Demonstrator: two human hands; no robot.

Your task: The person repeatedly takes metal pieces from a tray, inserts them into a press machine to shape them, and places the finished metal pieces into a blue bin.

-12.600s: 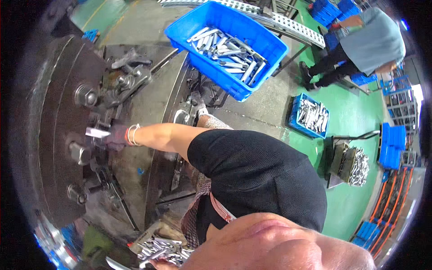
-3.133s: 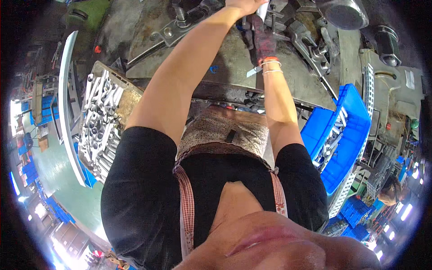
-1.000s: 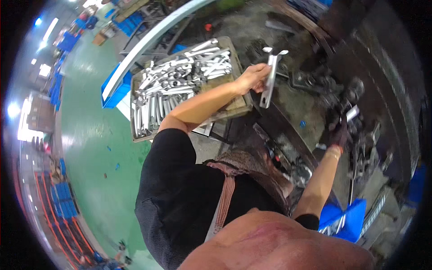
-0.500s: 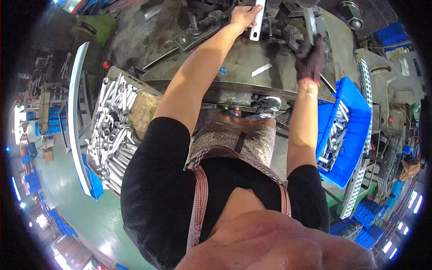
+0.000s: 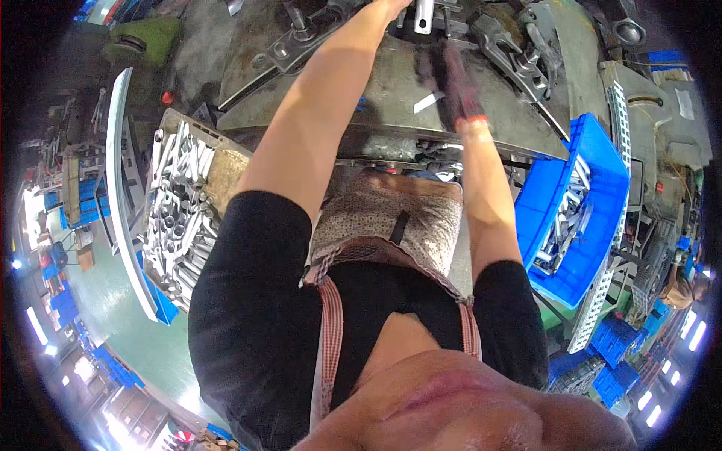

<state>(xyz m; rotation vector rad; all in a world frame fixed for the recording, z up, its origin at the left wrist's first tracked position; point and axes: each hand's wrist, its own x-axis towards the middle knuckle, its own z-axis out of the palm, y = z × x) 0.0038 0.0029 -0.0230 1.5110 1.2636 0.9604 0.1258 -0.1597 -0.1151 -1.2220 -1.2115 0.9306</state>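
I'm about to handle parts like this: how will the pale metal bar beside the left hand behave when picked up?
The metal bar is likely stiff, as it looks like metal with no bend showing. Its smooth, shiny face may make it slippery. Its visible end looks flattish, so it probably won't roll; the rest is cut off at the top.

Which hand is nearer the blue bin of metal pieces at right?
Right. The gloved right hand is over the bench, left of the bin; the left hand is farther left, at the picture's top edge.
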